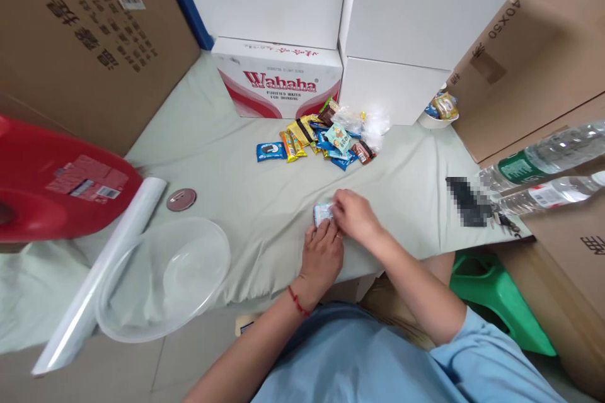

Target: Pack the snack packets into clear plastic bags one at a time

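A small light-blue and white packet [322, 212] lies on the cloth in front of me, partly covered by my fingers. My left hand [324, 255], with a red cord at the wrist, presses its curled fingers on the packet's near edge. At the right edge, my right hand [354, 217] is closed in a pinch; its fingertips hide that part of the packet. Beyond both hands sits a pile of wrapped snacks [302, 132] in yellow, blue, green and brown, with a crumpled clear plastic bag [371, 126] against it.
To the left are a clear plastic bowl [220, 258], a white roll [101, 271], a round brownish disc [181, 199] and a red jug [61, 182]. A Wahaba-style "Wahaha" carton [283, 85] stands behind. Water bottles [548, 164] lie right, above a green stool [505, 308].
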`<state>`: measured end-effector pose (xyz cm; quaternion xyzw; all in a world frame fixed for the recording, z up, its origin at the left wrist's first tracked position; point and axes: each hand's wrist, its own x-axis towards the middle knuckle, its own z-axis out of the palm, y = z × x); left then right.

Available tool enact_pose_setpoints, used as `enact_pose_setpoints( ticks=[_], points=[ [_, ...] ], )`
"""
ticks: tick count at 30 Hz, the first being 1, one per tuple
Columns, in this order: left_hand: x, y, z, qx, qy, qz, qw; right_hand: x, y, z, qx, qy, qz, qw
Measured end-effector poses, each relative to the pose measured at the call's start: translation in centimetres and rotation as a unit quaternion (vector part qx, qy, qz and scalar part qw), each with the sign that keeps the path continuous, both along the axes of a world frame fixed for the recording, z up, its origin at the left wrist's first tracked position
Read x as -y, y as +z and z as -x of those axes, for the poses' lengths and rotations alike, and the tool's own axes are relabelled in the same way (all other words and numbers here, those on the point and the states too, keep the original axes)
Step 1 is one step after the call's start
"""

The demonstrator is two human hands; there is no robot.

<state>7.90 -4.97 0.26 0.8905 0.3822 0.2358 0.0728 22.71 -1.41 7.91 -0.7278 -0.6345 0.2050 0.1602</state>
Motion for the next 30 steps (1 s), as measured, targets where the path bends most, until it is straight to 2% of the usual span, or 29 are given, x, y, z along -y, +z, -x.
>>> enact_pose_setpoints(
  ticks=[3,5,8,10,13,16,20,23,26,30],
  points=[
    [0.2,0.4,1.4,0.037,-0.013,0.014,0.999,-0.7,-0.1,3.1,0.075,0.040,0.050,0.995],
    [0.9,1.5,3.5,0.074,-0.018,-0.012,0.997,-0.1,-0.4,4.2,0.088,0.053,0.036,0.994],
    [2.9,4.5,9.0,0.119,-0.045,-0.050,0.991,1.3,-1.3,4.8,0.118,0.068,-0.009,0.991],
    [4.6,6.7,13.3,0.099,-0.052,-0.084,0.990,2.1,-2.2,5.0,0.139,0.071,-0.030,0.987],
    [6.5,9.3,18.7,0.100,0.073,-0.151,0.981,2.8,-3.4,4.8,0.140,0.054,-0.055,0.987],
    [6.8,9.9,21.4,0.049,0.156,-0.158,0.974,3.3,-3.9,4.3,0.136,0.042,-0.092,0.986],
    [5.2,8.4,22.9,-0.070,0.221,-0.133,0.964,4.4,-3.1,2.9,0.122,0.067,-0.142,0.980],
    [3.9,7.6,23.6,-0.091,0.173,-0.124,0.973,5.4,-2.1,0.7,0.087,0.067,-0.194,0.975],
    [2.9,8.1,22.8,-0.046,0.086,-0.105,0.990,6.2,-1.2,-2.2,0.051,-0.003,-0.226,0.973],
    [1.8,9.7,18.4,0.007,-0.003,-0.090,0.996,6.7,0.8,-6.5,-0.067,-0.159,-0.202,0.964]
  ],
)
